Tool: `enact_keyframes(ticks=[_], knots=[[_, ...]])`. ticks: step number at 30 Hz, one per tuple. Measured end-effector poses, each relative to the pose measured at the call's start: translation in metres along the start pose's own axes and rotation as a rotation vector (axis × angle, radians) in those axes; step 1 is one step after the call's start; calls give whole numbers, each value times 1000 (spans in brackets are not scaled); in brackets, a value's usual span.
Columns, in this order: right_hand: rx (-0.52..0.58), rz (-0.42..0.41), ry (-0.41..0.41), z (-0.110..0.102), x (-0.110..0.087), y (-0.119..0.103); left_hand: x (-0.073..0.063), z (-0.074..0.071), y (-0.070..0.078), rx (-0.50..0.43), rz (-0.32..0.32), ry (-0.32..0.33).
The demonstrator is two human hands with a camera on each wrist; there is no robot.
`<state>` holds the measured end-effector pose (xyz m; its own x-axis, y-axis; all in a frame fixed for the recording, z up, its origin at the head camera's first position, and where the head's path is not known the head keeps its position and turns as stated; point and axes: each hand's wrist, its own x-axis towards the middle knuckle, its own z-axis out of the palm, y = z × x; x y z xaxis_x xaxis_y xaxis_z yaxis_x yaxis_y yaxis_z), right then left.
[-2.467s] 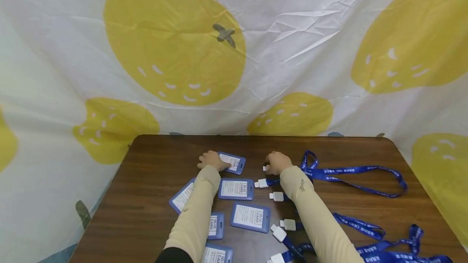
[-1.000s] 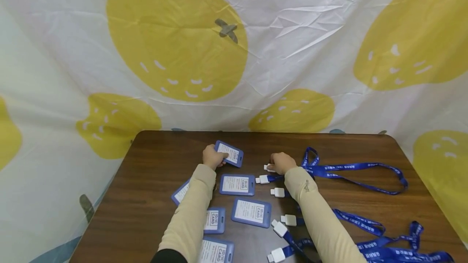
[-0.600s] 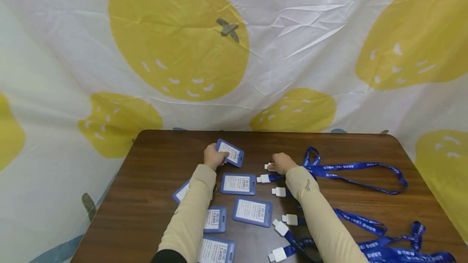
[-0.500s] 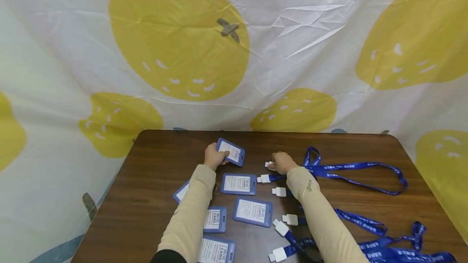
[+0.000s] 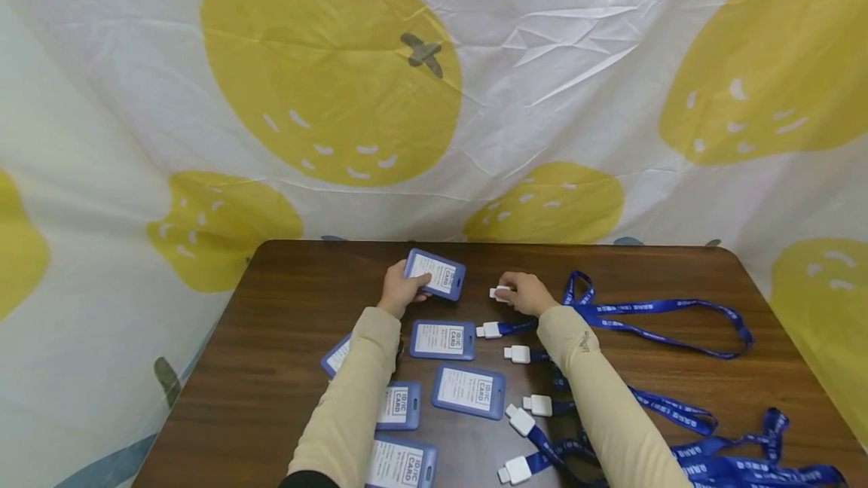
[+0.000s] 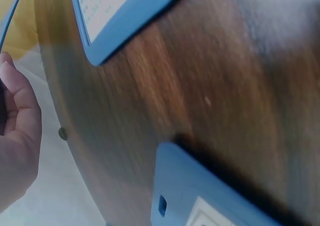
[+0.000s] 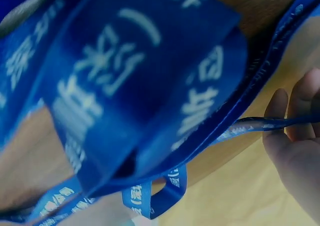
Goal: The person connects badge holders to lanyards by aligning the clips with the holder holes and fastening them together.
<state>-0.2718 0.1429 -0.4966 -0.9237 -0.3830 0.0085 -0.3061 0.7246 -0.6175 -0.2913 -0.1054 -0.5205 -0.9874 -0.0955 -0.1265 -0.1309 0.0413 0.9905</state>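
My left hand (image 5: 401,289) grips a blue-framed ID card holder (image 5: 441,268) by its left end, thumb across its face, near the table's far edge. The holder's slotted end points toward my right hand (image 5: 530,294), which pinches the white clip (image 5: 499,291) of a blue lanyard (image 5: 678,304). A gap separates clip and holder. In the left wrist view, the held holder (image 6: 9,20) shows only as a thin edge above the hand. The right wrist view has the lanyard strap (image 7: 280,122) running between the fingers, with printed blue lanyard (image 7: 115,85) close to the camera.
Several more card holders (image 5: 442,340) lie left of centre, some partly under the left sleeve. White clips (image 5: 518,355) of other lanyards line up to their right. Bunched blue straps (image 5: 739,465) cover the front right of the brown table (image 5: 224,398). A fruit-patterned cloth (image 5: 380,36) hangs behind.
My left hand has taken up the card holder from the table and moved it slightly right, toward the clip. My right hand has shifted a little farther back with the clip.
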Motion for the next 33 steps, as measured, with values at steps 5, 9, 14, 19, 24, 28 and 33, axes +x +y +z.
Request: enact_keyframes(ticks=[5, 9, 14, 19, 24, 28, 33], knots=[[47, -25, 32, -1, 2, 1, -19, 2, 23, -33, -73, -26], [80, 4, 23, -2, 2, -1, -23, 4, 26, -60, -83, -16], [165, 25, 6, -2, 2, -5, -21, 9, 19, -92, -73, 23], [341, 15, -30, 2, 7, 1, -23, 13, 21, -119, -77, 11], [431, -27, -38, 10, 18, 21, -26, 16, 23, -115, -81, -1], [392, 39, -40, -4, 10, 1, -26, 18, 23, -98, -74, -10], [425, 30, -61, -11, 5, -11, -26, 21, 20, -104, -69, -14]])
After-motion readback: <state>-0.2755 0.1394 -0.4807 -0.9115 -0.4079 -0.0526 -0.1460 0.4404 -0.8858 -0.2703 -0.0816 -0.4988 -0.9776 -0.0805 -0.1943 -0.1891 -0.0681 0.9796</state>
